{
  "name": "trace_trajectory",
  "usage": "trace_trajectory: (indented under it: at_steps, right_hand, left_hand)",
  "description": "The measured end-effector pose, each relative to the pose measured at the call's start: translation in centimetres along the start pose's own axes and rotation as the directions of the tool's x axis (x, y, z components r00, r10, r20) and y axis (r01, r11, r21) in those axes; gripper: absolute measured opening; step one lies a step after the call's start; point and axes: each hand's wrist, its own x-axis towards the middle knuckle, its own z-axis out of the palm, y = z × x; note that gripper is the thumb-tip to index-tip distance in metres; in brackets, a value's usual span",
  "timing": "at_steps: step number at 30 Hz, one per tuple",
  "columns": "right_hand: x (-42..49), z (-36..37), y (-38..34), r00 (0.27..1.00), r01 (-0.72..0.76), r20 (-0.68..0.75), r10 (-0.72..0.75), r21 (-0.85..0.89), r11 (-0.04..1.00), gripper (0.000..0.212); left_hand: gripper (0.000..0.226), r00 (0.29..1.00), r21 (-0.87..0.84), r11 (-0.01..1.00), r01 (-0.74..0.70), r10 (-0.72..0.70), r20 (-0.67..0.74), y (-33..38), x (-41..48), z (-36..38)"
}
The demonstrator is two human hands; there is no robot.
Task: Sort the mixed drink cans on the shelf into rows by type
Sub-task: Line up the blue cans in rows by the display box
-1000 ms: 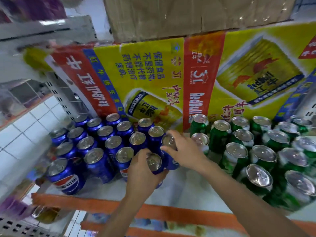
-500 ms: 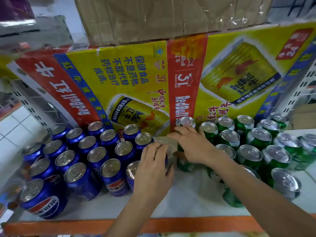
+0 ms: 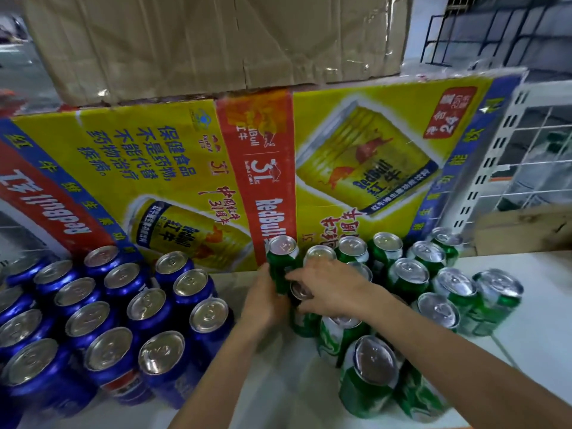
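Your left hand point(image 3: 264, 301) has its fingers curled round the side of an upright green can point(image 3: 280, 261), which stands on the white shelf point(image 3: 269, 376) just in front of the Red Bull carton point(image 3: 185, 168), at the left edge of the other green cans point(image 3: 408, 277). Your right hand point(image 3: 332, 289) reaches across a second green can point(image 3: 301, 291), fingertips touching the held one; whether it grips anything I cannot tell. The blue Pepsi cans point(image 3: 148, 308) stand in rows to the left, apart from the green group.
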Motion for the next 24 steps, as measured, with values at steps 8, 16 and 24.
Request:
trace_trajectory:
  at_steps: [8, 16, 24]
  right_hand:
    - [-2.2, -0.7, 2.9, 0.989, 0.092, -0.131, -0.069, 0.18, 0.979, 0.054]
    - [-2.5, -0.7, 3.0, 0.987, 0.122, -0.128, -0.098, 0.195, 0.973, 0.049]
    - [-3.7, -2.0, 0.4, 0.978, 0.096, -0.197, -0.067, 0.144, 0.985, 0.058]
  left_hand:
    - [0.068, 0.978, -0.183, 0.961, 0.208, -0.206, 0.027, -1.5, 4.4, 1.6]
    - [0.046, 0.983, -0.02, 0.983, 0.184, -0.184, -0.011, -0.3, 3.2, 1.5]
    - [0.06, 0.973, 0.414, 0.888, -0.201, 0.23, -0.02, 3.7, -2.3, -1.7]
